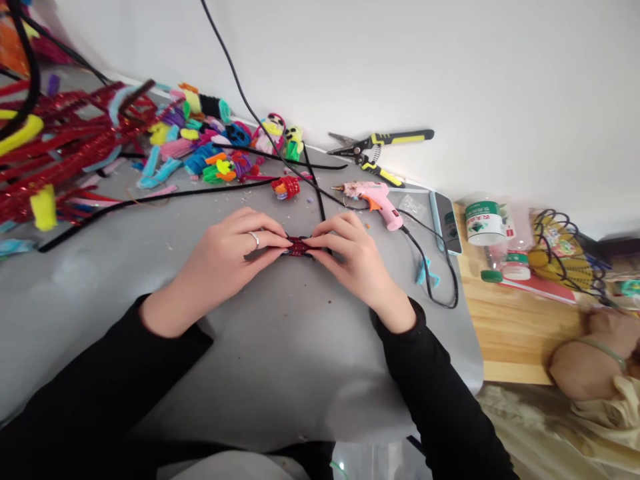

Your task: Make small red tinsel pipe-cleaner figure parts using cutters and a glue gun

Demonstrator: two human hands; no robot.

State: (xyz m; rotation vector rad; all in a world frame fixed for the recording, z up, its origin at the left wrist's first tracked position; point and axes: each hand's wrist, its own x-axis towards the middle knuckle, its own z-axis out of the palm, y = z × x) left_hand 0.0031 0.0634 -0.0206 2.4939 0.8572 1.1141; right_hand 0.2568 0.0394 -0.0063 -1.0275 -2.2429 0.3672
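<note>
Between both hands, just above the grey table (260, 347), is a small dark red and black piece of pipe cleaner work (299, 247). My left hand (235, 250) pinches its left end with thumb and fingers; a ring sits on one finger. On the other end, my right hand (353, 253) closes thumb and fingertips. The fingertips cover both ends. Just behind my hands lies a small red and orange pipe cleaner coil (286, 188). A black pipe cleaner (314, 183) runs past my right fingertips.
A pink glue gun (373, 198) with a black cord lies right of my hands. Behind it are yellow-black pliers (370, 150); a phone (447, 223) lies further right. Red tinsel stems (75, 147) and colourful pipe cleaner figures (240, 143) crowd the left. Another person's arm (590, 367) rests at right.
</note>
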